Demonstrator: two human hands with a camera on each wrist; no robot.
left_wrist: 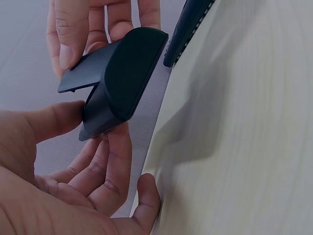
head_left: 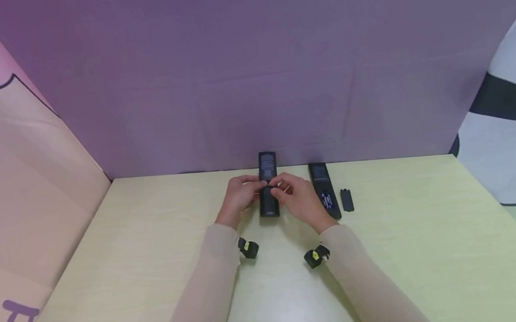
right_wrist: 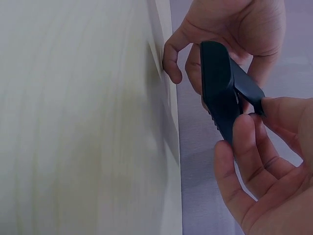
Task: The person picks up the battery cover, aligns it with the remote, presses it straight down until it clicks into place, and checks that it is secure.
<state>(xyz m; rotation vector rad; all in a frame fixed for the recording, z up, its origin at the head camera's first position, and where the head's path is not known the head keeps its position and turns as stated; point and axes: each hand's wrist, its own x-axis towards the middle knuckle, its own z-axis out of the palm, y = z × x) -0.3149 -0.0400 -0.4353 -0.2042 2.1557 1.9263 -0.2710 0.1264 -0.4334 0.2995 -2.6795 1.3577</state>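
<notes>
Both hands are busy near the far edge of the bench [head_left: 153, 263], and between them is the black remote [head_left: 269, 208], held clear of the surface with its labelled back facing up! The left hand [head_left: 242, 192] has it gripped, thumb on the upper side, fingers curled beneath. Over on the other side, the right hand [head_left: 296, 197] pinches the raised end of a dark cover [right_wrist: 248, 90], which slants up from the remote's back and leaves a wedge-shaped gap; whether it remains hooked on, I cannot tell. Just right of the action lies a second remote [head_left: 320, 175], its compartment uncovered, batteries [head_left: 327, 199] showing inside, partly behind the right hand from up here. Beside that, apart from it, a small loose cover [head_left: 346, 201] lies on the wood. Behind it all, the purple backdrop [head_left: 251, 74]; below, a small camera [head_left: 250, 249] sits at the left wrist.
</notes>
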